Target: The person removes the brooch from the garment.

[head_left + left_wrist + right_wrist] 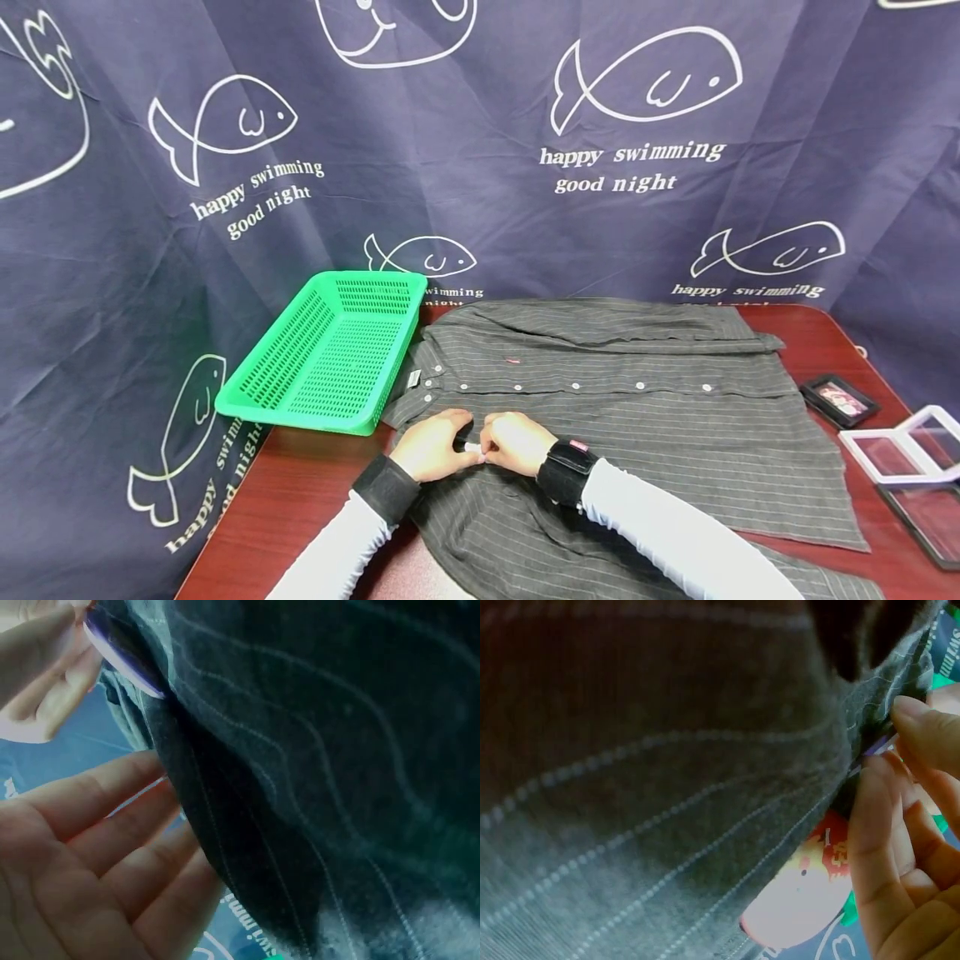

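A dark grey pinstriped button shirt point(637, 425) lies spread on the red-brown table point(285, 492). Beside its collar, my left hand point(431, 447) holds a raised fold, the fingers point(142, 855) running behind the cloth. Its thumb is by a small badge point(474, 448), which shows white in the head view and as a thin purple-white edge in the left wrist view. My right hand point(516, 443) pinches at the badge from the other side. In the right wrist view, a round white-and-red printed face point(802, 892) is partly hidden by cloth.
A green plastic basket point(251, 412) stands at the left, by the collar. Along the right side are a small black case with a picture point(840, 400), an open white frame point(903, 477) and a black-edged frame point(930, 517). A printed blue curtain point(480, 150) hangs behind.
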Demonstrator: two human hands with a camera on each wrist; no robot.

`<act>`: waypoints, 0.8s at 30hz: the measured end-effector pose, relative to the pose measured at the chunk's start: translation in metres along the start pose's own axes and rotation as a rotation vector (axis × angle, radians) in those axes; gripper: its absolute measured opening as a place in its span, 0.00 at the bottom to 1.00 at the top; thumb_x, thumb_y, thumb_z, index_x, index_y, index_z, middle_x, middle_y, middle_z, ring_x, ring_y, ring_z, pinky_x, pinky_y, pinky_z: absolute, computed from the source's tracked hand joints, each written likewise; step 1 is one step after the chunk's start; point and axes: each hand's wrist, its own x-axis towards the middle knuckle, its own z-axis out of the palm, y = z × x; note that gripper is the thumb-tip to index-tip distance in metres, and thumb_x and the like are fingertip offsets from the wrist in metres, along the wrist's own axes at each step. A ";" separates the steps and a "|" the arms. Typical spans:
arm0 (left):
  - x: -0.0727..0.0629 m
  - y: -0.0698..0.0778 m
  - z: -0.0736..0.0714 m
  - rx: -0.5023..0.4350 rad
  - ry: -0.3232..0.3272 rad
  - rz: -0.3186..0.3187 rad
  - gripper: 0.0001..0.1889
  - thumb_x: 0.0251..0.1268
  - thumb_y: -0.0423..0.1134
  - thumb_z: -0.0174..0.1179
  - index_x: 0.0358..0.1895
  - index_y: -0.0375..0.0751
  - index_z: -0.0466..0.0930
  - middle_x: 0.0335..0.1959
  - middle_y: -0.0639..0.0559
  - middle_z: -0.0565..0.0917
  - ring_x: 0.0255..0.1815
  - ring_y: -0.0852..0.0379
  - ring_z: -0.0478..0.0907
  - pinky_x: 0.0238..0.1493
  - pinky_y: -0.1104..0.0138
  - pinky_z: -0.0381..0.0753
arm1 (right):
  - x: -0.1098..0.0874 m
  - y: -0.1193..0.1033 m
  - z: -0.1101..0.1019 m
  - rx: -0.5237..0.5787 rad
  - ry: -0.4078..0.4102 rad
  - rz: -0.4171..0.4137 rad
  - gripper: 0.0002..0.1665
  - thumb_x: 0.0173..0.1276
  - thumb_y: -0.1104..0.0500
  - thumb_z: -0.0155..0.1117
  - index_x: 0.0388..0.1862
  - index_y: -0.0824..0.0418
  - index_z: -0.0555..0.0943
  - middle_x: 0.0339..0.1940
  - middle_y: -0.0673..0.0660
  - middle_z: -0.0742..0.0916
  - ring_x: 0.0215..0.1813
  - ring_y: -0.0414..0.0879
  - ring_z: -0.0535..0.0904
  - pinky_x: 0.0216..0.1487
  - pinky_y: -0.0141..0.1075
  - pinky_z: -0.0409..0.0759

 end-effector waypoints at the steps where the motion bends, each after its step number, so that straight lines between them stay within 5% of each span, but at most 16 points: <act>1: 0.000 0.001 0.000 0.000 0.005 0.008 0.31 0.55 0.55 0.68 0.57 0.39 0.80 0.57 0.46 0.83 0.58 0.50 0.81 0.55 0.56 0.80 | 0.000 0.000 0.000 0.002 -0.001 -0.003 0.08 0.53 0.58 0.76 0.21 0.54 0.84 0.23 0.45 0.78 0.25 0.34 0.72 0.31 0.24 0.72; 11: -0.001 0.007 0.000 0.022 0.016 0.041 0.24 0.53 0.49 0.70 0.52 0.41 0.84 0.51 0.48 0.86 0.50 0.49 0.85 0.47 0.55 0.83 | 0.001 0.000 0.000 -0.019 -0.002 -0.033 0.05 0.50 0.62 0.75 0.21 0.54 0.86 0.22 0.46 0.79 0.26 0.36 0.74 0.30 0.26 0.73; 24: 0.000 0.006 0.005 0.070 0.042 0.056 0.23 0.53 0.52 0.70 0.50 0.44 0.85 0.49 0.51 0.87 0.47 0.51 0.85 0.43 0.56 0.84 | 0.003 0.000 -0.006 0.052 -0.034 0.073 0.03 0.54 0.62 0.72 0.23 0.56 0.86 0.24 0.47 0.83 0.28 0.39 0.77 0.34 0.28 0.75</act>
